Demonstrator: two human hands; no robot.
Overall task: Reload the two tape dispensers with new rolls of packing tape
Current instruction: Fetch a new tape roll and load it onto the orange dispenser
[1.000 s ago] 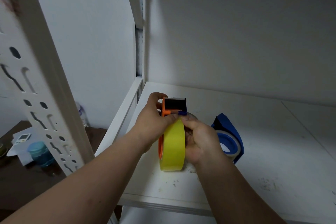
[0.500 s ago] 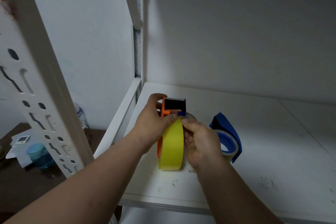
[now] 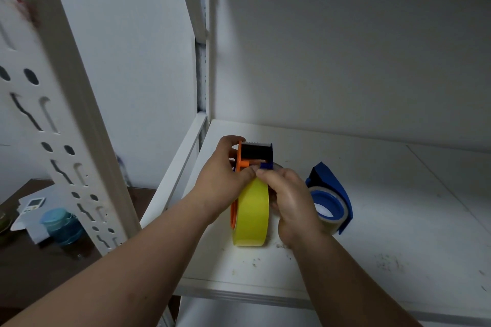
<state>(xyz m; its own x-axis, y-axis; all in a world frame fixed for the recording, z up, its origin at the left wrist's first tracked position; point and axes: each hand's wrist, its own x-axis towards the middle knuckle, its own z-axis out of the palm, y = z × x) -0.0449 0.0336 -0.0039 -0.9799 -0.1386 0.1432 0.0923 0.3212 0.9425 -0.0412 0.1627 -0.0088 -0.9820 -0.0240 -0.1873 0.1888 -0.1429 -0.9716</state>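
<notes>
An orange tape dispenser (image 3: 243,156) with a black cutter head stands upright on the white shelf (image 3: 385,220), loaded with a yellow tape roll (image 3: 252,216). My left hand (image 3: 224,176) grips the dispenser's orange side, thumb pressed on top of the roll. My right hand (image 3: 289,200) holds the roll's right side, its fingertips pinching at the top of the roll beside a small blue part. Just to the right, a blue dispenser (image 3: 333,188) holding a clear tape roll (image 3: 328,210) rests on the shelf, partly hidden behind my right hand.
A perforated white shelf upright (image 3: 61,114) stands close on the left. Below it, a dark table carries a blue-lidded jar (image 3: 62,225) and a small white device (image 3: 33,204) on papers. The shelf's back wall is close behind. Crumbs dot the shelf surface.
Both hands stay on the orange dispenser and yellow roll with only slight finger shifts at the top. The blue dispenser has not moved.
</notes>
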